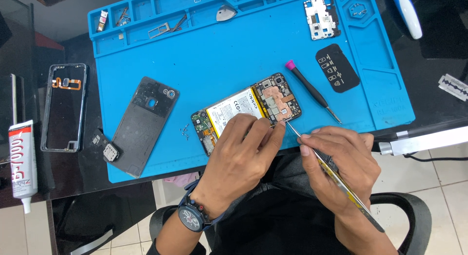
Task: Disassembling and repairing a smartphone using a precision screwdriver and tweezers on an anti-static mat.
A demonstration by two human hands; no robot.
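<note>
A black bench [438, 108] carries a blue mat [234, 50] that fills most of the view. On the mat's near edge lies an opened phone [243, 111], its battery and circuit board showing. Left of it rests a dark back cover [141, 123], and further left, off the mat, a phone frame [63, 108] and a glue tube [22, 162]. The left hand [241, 147] lies over the phone's near side, fingers curled and pressing on it, holding it in place. The right hand [341, 157], just right of the phone, is closed around tweezers [336, 174] whose tip touches the board's near right corner. A screwdriver [312, 91] with a pink cap lies on the mat just right of the phone, a black sticker [337, 68] beyond it. Tiny screws [185, 131] sit between cover and phone.
</note>
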